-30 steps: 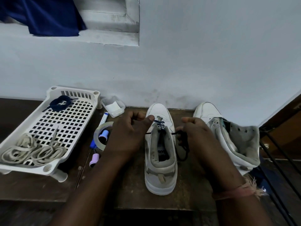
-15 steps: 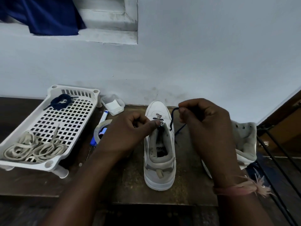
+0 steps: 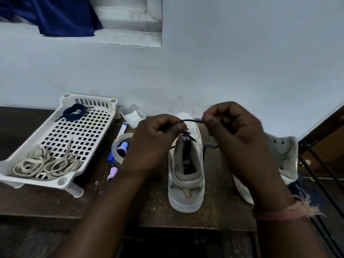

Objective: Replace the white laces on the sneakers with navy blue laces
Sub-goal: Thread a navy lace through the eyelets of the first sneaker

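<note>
A white sneaker (image 3: 186,175) stands heel toward me on the dark wooden table (image 3: 217,207). A navy blue lace (image 3: 191,120) is threaded through its front eyelets. My left hand (image 3: 154,144) and my right hand (image 3: 236,138) each pinch this lace above the shoe's toe, with a short stretch taut between them. The second sneaker (image 3: 283,157) lies on its side behind my right hand, mostly hidden. In the white basket (image 3: 89,127), the removed white laces (image 3: 44,162) lie at the near end and a coiled navy lace (image 3: 74,112) at the far end.
Between basket and shoe lie a roll of clear tape (image 3: 121,148), a blue marker (image 3: 119,138) and a small purple cap (image 3: 112,173). A clear plastic box (image 3: 133,114) sits by the wall. A black metal rack (image 3: 320,170) stands at the right.
My left hand rose from the shoe's eyelets to take the lace. Both hands now hold it higher above the toe, drawn level between them. The camera also shifted slightly.
</note>
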A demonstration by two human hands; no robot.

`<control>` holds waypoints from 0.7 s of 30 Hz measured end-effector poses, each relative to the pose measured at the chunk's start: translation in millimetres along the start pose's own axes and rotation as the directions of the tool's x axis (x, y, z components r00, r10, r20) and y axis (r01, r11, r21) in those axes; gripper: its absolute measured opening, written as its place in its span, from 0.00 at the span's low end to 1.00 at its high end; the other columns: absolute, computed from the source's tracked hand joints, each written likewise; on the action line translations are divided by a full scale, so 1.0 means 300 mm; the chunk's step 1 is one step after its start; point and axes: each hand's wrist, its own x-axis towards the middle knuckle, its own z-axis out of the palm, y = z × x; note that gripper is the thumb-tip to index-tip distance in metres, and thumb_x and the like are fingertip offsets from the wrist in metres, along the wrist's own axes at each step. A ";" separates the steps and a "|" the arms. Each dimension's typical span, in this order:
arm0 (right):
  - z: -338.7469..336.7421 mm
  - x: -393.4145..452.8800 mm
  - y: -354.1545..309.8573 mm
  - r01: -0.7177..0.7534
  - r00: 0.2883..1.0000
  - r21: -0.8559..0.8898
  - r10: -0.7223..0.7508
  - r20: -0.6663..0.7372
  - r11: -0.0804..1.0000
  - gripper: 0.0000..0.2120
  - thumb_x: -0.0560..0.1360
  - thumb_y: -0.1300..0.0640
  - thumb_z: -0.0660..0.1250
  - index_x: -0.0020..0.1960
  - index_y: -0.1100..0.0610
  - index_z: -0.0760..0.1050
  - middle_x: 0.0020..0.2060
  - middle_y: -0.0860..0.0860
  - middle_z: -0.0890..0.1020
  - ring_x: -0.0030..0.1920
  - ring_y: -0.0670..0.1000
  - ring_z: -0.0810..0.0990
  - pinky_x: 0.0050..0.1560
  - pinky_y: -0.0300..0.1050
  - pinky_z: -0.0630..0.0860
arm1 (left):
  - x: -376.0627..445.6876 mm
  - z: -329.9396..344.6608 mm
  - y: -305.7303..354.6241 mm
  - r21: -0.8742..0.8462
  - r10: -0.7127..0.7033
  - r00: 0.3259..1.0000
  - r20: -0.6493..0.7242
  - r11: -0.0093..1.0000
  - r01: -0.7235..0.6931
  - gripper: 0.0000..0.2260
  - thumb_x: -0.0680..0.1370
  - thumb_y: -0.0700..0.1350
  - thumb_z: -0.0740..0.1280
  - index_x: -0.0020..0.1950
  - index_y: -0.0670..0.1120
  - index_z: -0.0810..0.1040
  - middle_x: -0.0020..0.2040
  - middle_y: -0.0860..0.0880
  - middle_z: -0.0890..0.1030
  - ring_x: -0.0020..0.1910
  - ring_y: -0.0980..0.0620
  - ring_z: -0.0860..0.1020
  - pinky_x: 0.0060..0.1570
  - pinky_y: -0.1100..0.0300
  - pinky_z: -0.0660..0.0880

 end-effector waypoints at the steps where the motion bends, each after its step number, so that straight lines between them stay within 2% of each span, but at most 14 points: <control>1: -0.018 0.004 -0.001 -0.021 1.000 0.067 0.022 -0.008 0.998 0.01 0.79 0.59 0.70 0.49 0.56 0.81 0.34 0.48 0.82 0.36 0.45 0.78 0.39 0.37 0.73 | 0.005 -0.005 -0.014 -0.039 -0.063 0.998 -0.030 0.997 0.062 0.03 0.78 0.47 0.74 0.48 0.51 0.87 0.45 0.54 0.87 0.48 0.53 0.84 0.54 0.53 0.79; 4: -0.065 0.015 0.001 -0.105 0.994 0.353 0.106 0.017 0.930 0.05 0.76 0.58 0.70 0.50 0.58 0.83 0.34 0.52 0.81 0.36 0.50 0.75 0.39 0.41 0.71 | 0.003 -0.005 -0.047 -0.131 -0.230 0.972 -0.049 0.966 0.222 0.06 0.76 0.52 0.74 0.48 0.51 0.87 0.44 0.51 0.87 0.46 0.47 0.85 0.53 0.45 0.80; 7: -0.085 0.018 -0.006 -0.194 0.981 0.560 0.161 0.107 0.806 0.09 0.77 0.58 0.64 0.50 0.57 0.83 0.38 0.53 0.81 0.37 0.51 0.75 0.40 0.41 0.73 | 0.002 0.010 -0.062 -0.160 -0.302 0.953 -0.032 0.942 0.294 0.08 0.73 0.53 0.73 0.46 0.50 0.87 0.43 0.46 0.87 0.47 0.39 0.84 0.54 0.42 0.81; 8: -0.090 0.017 -0.007 -0.209 0.978 0.604 0.163 0.130 0.769 0.10 0.77 0.59 0.63 0.50 0.56 0.84 0.40 0.53 0.81 0.38 0.51 0.76 0.41 0.40 0.74 | 0.002 0.015 -0.065 -0.170 -0.314 0.949 -0.034 0.937 0.304 0.08 0.73 0.53 0.73 0.43 0.50 0.87 0.40 0.46 0.86 0.43 0.39 0.83 0.51 0.43 0.80; 10: -0.098 0.016 -0.007 -0.213 0.977 0.681 0.142 0.159 0.700 0.13 0.78 0.60 0.61 0.50 0.55 0.85 0.43 0.53 0.83 0.40 0.51 0.77 0.43 0.41 0.76 | 0.002 0.021 -0.069 -0.180 -0.344 0.938 -0.050 0.927 0.330 0.09 0.73 0.53 0.73 0.39 0.49 0.84 0.35 0.46 0.82 0.35 0.45 0.78 0.44 0.47 0.76; 12: -0.099 0.020 -0.004 -0.209 0.978 0.739 0.124 0.169 0.640 0.15 0.75 0.62 0.59 0.51 0.55 0.85 0.48 0.55 0.84 0.43 0.52 0.79 0.45 0.42 0.76 | 0.004 0.019 -0.082 -0.188 -0.377 0.924 -0.069 0.914 0.359 0.09 0.73 0.51 0.72 0.38 0.47 0.83 0.34 0.45 0.81 0.35 0.48 0.77 0.42 0.49 0.75; 14: -0.089 0.025 0.007 -0.207 0.978 0.763 0.120 0.169 0.612 0.19 0.72 0.66 0.58 0.53 0.57 0.85 0.53 0.58 0.84 0.45 0.53 0.81 0.46 0.42 0.77 | 0.003 0.015 -0.091 -0.177 -0.399 0.914 -0.078 0.908 0.381 0.09 0.72 0.51 0.72 0.40 0.46 0.84 0.36 0.45 0.83 0.35 0.48 0.78 0.41 0.45 0.77; 16: -0.071 0.025 0.024 -0.223 0.975 0.740 0.135 0.178 0.634 0.22 0.70 0.72 0.58 0.57 0.60 0.83 0.57 0.60 0.84 0.49 0.53 0.83 0.49 0.42 0.79 | 0.004 0.014 -0.093 -0.165 -0.423 0.903 -0.073 0.898 0.408 0.12 0.69 0.55 0.72 0.43 0.47 0.85 0.40 0.45 0.86 0.39 0.46 0.81 0.48 0.39 0.80; 17: -0.059 0.024 0.033 -0.236 0.972 0.709 0.150 0.183 0.664 0.22 0.71 0.74 0.59 0.59 0.62 0.81 0.59 0.61 0.83 0.52 0.54 0.83 0.52 0.43 0.80 | 0.005 0.016 -0.088 -0.158 -0.422 0.903 -0.085 0.900 0.406 0.12 0.69 0.55 0.72 0.45 0.48 0.85 0.41 0.46 0.86 0.41 0.47 0.83 0.51 0.41 0.81; 18: -0.046 0.023 0.039 -0.250 0.968 0.675 0.171 0.182 0.694 0.20 0.73 0.75 0.60 0.61 0.64 0.79 0.59 0.61 0.83 0.55 0.56 0.84 0.55 0.45 0.81 | 0.005 0.021 -0.075 -0.140 -0.394 0.912 -0.118 0.915 0.377 0.09 0.72 0.52 0.73 0.47 0.49 0.85 0.41 0.49 0.86 0.42 0.51 0.84 0.51 0.47 0.81; 20: -0.015 0.020 0.041 -0.266 0.963 0.649 0.218 0.155 0.713 0.18 0.73 0.73 0.65 0.62 0.66 0.77 0.59 0.62 0.84 0.60 0.59 0.83 0.60 0.47 0.80 | 0.003 0.029 -0.042 -0.061 -0.263 0.937 -0.230 0.965 0.256 0.05 0.77 0.46 0.72 0.52 0.50 0.84 0.42 0.53 0.85 0.40 0.61 0.81 0.45 0.60 0.79; 21: -0.001 0.019 0.039 -0.265 0.962 0.651 0.237 0.132 0.711 0.19 0.70 0.71 0.67 0.61 0.66 0.78 0.58 0.62 0.84 0.60 0.59 0.84 0.59 0.47 0.80 | -0.001 0.029 -0.021 -0.011 -0.164 0.950 -0.266 0.986 0.167 0.05 0.78 0.45 0.71 0.52 0.51 0.83 0.41 0.53 0.84 0.39 0.62 0.80 0.43 0.63 0.77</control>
